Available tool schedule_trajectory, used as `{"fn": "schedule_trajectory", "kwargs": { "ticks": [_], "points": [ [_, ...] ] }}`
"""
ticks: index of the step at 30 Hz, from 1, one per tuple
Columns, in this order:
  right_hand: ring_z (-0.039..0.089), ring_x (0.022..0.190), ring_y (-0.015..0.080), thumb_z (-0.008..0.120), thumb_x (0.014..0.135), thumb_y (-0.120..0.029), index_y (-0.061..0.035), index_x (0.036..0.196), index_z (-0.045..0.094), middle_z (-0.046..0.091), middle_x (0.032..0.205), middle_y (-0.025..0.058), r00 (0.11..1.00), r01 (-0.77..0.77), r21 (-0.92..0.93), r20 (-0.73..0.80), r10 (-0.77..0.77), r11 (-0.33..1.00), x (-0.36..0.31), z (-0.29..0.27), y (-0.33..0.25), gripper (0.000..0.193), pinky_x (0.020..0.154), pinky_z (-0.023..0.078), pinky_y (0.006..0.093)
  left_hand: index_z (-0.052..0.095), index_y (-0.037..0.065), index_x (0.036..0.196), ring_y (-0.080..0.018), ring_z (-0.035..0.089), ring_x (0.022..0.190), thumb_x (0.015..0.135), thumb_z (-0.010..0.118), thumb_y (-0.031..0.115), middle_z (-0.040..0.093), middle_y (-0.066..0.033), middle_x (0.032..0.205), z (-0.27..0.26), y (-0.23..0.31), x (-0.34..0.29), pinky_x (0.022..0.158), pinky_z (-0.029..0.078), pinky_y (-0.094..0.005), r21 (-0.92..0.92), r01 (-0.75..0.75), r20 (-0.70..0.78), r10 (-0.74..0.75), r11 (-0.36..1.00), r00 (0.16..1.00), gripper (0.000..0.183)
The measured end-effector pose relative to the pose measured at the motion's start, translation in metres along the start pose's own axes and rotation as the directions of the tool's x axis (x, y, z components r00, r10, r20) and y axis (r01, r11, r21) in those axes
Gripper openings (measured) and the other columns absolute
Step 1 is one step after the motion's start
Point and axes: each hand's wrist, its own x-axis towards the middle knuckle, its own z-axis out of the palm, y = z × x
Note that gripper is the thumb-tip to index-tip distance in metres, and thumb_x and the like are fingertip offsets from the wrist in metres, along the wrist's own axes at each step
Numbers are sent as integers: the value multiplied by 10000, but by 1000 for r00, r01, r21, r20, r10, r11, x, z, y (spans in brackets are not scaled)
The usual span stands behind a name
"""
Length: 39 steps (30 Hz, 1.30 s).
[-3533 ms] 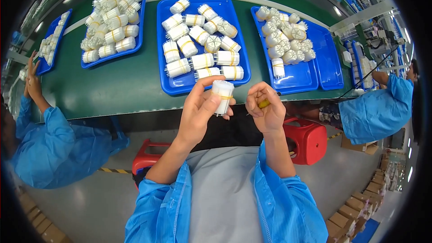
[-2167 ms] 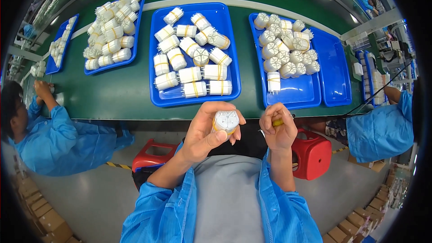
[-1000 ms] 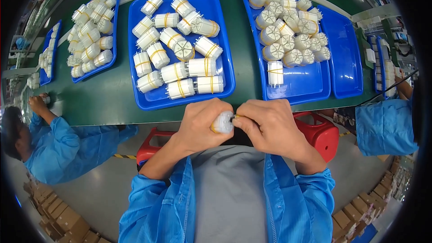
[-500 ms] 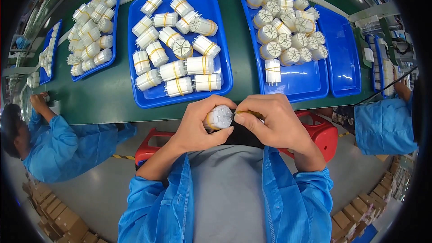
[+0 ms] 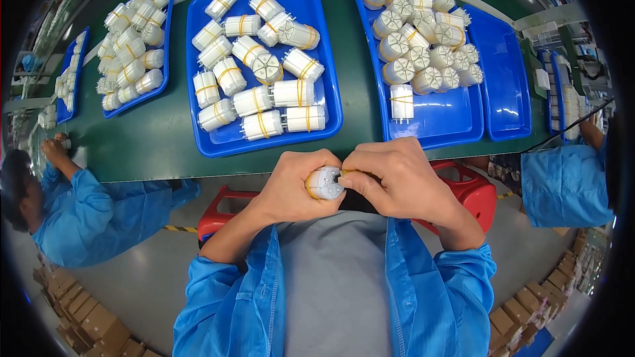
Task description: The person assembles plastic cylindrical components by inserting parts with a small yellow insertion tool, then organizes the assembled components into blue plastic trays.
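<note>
Just past the table's near edge, my left hand point(image 5: 291, 188) is wrapped round a white plastic cylinder point(image 5: 323, 184) with a yellow band about it. The cylinder's segmented end is turned towards my right hand point(image 5: 400, 178). Closed in a pinch, that hand grips a slim tool with a yellowish handle point(image 5: 362, 174), mostly hidden by the fingers. Its dark tip is at the cylinder's end face; whether it goes inside cannot be made out. Beyond my hands, a blue tray point(image 5: 205, 142) holds several similar banded cylinders point(image 5: 273, 93).
To the right, a second blue tray point(image 5: 433, 131) bears piled cylinders point(image 5: 397, 46), overlapping a bare blue tray point(image 5: 506, 92). Another loaded tray point(image 5: 165, 39) lies left. People in blue sit at left point(image 5: 92, 218) and right point(image 5: 569, 185). Red stools point(image 5: 473, 201) stand below the green table point(image 5: 145, 145).
My right hand has shifted slightly left, closer to the cylinder. My left hand has drawn further round the cylinder, which sits a little lower and tilts differently.
</note>
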Motion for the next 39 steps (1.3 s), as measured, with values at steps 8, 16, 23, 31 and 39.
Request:
{"fn": "schedule_trajectory", "kwargs": {
  "ticks": [8, 16, 23, 31, 39],
  "points": [
    [616, 602, 301, 665, 852, -185, -71, 755, 624, 598, 665, 72, 999, 39, -237, -24, -46, 971, 1, 12, 7, 156, 489, 429, 415, 624, 9, 878, -214, 632, 614, 697, 771, 80, 642, -125, 727, 7, -12, 1, 592, 500, -303, 25, 43, -10, -43, 999, 999, 243],
    [620, 603, 300, 666, 848, -174, -69, 738, 614, 591, 650, 65, 999, 40, -312, -1, -43, 949, -3, 15, 7, 161, 488, 432, 421, 612, 4, 863, -221, 614, 589, 702, 769, 88, 619, -137, 695, 6, -14, 2, 583, 494, -323, 106, 40, 37, -44, 994, 998, 240],
    [578, 572, 233, 650, 886, -121, 2, 918, 677, 619, 726, 136, 994, -47, 184, -91, 64, 982, -6, 1, 13, 130, 538, 435, 307, 593, 29, 1009, -118, 596, 781, 730, 803, 112, 626, -40, 857, 3, -16, 3, 719, 481, -271, -326, 79, -62, -105, 942, 993, 359],
    [607, 634, 324, 652, 889, -186, -20, 860, 678, 634, 721, 136, 991, -74, 183, -97, 93, 980, -11, -5, 7, 170, 552, 439, 391, 600, 28, 1038, -125, 594, 842, 713, 802, 101, 636, -63, 946, 2, -4, 0, 769, 477, -264, -218, 26, 0, -27, 975, 1000, 390],
    [611, 632, 317, 660, 874, -177, -33, 816, 671, 634, 714, 126, 998, -51, 87, 39, 47, 995, -4, -2, 8, 155, 541, 433, 398, 615, 25, 892, -131, 598, 654, 699, 805, 96, 636, -68, 754, 7, -2, -3, 619, 485, -272, -25, 33, -27, -34, 999, 999, 279]
  ]
}}
